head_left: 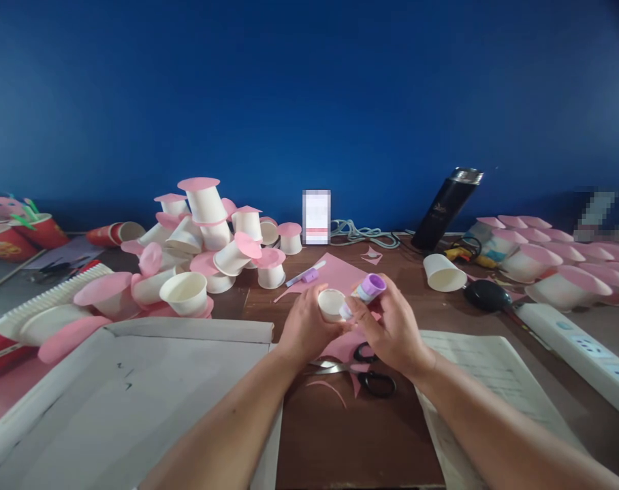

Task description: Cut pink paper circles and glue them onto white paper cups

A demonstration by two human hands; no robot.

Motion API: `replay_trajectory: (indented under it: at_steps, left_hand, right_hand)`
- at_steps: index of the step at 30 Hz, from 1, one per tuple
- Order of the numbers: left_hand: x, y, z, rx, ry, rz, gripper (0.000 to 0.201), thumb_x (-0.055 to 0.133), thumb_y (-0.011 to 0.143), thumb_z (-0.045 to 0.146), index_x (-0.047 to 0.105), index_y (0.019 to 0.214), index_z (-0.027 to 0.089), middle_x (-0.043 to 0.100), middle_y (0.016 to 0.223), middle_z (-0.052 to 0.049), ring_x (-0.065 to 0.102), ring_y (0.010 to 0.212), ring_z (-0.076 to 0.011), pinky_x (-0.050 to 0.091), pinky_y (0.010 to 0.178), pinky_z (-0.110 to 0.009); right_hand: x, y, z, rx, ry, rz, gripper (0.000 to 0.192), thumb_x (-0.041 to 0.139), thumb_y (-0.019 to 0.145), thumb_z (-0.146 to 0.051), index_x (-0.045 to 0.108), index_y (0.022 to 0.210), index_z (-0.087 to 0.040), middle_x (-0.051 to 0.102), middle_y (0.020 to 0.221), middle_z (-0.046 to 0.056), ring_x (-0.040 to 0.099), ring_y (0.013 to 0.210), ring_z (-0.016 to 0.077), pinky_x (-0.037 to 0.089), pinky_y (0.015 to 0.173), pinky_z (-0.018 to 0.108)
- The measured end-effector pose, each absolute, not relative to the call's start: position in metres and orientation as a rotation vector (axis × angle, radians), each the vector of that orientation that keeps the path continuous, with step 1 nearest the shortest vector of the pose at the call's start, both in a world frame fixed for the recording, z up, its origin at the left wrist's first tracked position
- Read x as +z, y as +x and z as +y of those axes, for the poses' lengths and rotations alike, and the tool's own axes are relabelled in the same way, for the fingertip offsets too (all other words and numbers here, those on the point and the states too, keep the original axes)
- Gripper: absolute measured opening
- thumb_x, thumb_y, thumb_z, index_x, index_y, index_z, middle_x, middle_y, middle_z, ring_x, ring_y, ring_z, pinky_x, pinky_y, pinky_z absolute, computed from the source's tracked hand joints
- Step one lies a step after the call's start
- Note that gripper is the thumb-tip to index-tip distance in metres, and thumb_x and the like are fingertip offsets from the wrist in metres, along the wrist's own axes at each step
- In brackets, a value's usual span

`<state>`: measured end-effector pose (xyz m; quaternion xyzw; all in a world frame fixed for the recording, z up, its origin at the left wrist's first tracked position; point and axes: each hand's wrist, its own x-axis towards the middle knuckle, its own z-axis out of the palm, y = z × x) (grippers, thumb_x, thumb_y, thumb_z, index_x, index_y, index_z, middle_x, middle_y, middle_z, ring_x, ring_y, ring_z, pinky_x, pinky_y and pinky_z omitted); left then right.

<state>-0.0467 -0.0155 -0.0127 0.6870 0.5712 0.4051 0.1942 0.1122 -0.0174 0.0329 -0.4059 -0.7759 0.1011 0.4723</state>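
Note:
In the middle of the view my left hand [305,327] is wrapped round a white paper cup [331,305], whose round end faces me. My right hand [395,327] grips a glue stick [371,287] with a purple base, its white tip at the cup's rim. Whether the tip touches the rim I cannot tell. Beneath my hands lie scissors [350,369] with black handles, on and beside scraps of pink paper [357,340]. Just beyond the hands is a larger pink sheet [334,269], with a pen [306,273] and a small purple cap [310,275] at its left edge.
Several paper cups with pink paper discs [201,204] are piled at left; more stand in rows [538,258] at right. A black flask [447,207] leans by the blue wall. A power strip [579,354], a white box lid [109,401] and a loose cup [445,273] lie around.

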Motion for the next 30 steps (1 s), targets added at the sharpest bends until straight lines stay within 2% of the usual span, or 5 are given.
replay_trajectory:
  at_steps: [7,13,21,26,30]
  left_hand:
    - [-0.015,-0.046,-0.016,1.135,1.944,1.622,0.065,0.081,0.060,0.034,0.052,0.116,0.018,0.063,0.112,-0.012,0.059,0.106,-0.0304,0.047,0.089,-0.047]
    - [-0.011,-0.046,-0.018,1.130,1.907,1.619,0.072,0.083,0.057,0.037,0.050,0.118,0.018,0.063,0.114,-0.013,0.059,0.107,-0.0317,0.047,0.089,-0.047]
    - [-0.012,-0.046,-0.016,1.108,1.964,1.598,0.061,0.081,0.061,0.040,0.054,0.112,0.019,0.063,0.111,-0.012,0.060,0.102,-0.0304,0.048,0.085,-0.046]
    - [-0.015,-0.046,-0.016,1.143,1.961,1.633,0.070,0.084,0.056,0.038,0.051,0.116,0.020,0.063,0.113,-0.012,0.059,0.106,-0.0316,0.048,0.087,-0.048]
    - [-0.012,-0.046,-0.017,1.148,1.965,1.646,0.064,0.081,0.061,0.036,0.051,0.115,0.018,0.063,0.112,-0.013,0.058,0.107,-0.0322,0.048,0.088,-0.047]
  right_hand:
    - [0.029,0.117,-0.006,0.150,-1.049,-1.905,0.016,0.054,0.090,-0.036,0.050,0.087,-0.021,0.056,0.080,0.005,0.056,0.074,0.0204,0.048,0.065,0.034]
    - [0.032,0.118,-0.011,0.413,-1.051,-1.789,0.019,0.054,0.091,-0.038,0.052,0.097,-0.020,0.060,0.082,0.004,0.059,0.068,0.0166,0.048,0.059,0.029]
    - [0.035,0.113,-0.015,0.155,-1.008,-2.000,0.017,0.053,0.090,-0.035,0.050,0.084,-0.020,0.053,0.079,0.005,0.054,0.073,0.0198,0.046,0.067,0.034]
    - [0.034,0.118,-0.012,0.229,-1.056,-1.862,0.016,0.055,0.089,-0.035,0.050,0.085,-0.021,0.054,0.076,0.003,0.054,0.067,0.0171,0.047,0.062,0.031]
    - [0.038,0.116,-0.018,0.282,-0.983,-1.898,0.016,0.055,0.090,-0.036,0.050,0.087,-0.021,0.056,0.079,0.003,0.055,0.068,0.0169,0.048,0.064,0.031]
